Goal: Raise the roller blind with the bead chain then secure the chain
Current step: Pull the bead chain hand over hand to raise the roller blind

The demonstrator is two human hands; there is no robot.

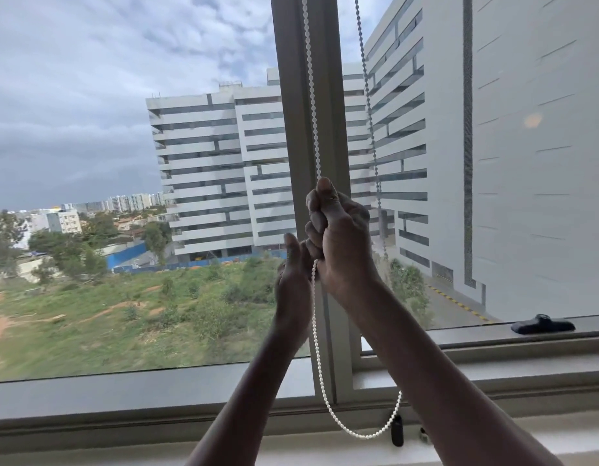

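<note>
A white bead chain (311, 82) hangs in a loop in front of the window's centre post (293, 105). My right hand (338, 237) is fisted around the near strand at mid height. My left hand (293, 280) sits just below and left of it, fingers curled by the same strand; whether it grips the chain is unclear. Below the hands the chain drops and curves right into a loop (362, 433) near the sill. The far strand (368, 105) runs up past the right pane. The roller blind itself is out of view above.
A small black cylinder (397, 430) hangs at the sill by the chain loop. A dark window handle (542, 325) lies on the lower right frame. The grey sill (123, 395) runs across the bottom. Outside are white buildings and green ground.
</note>
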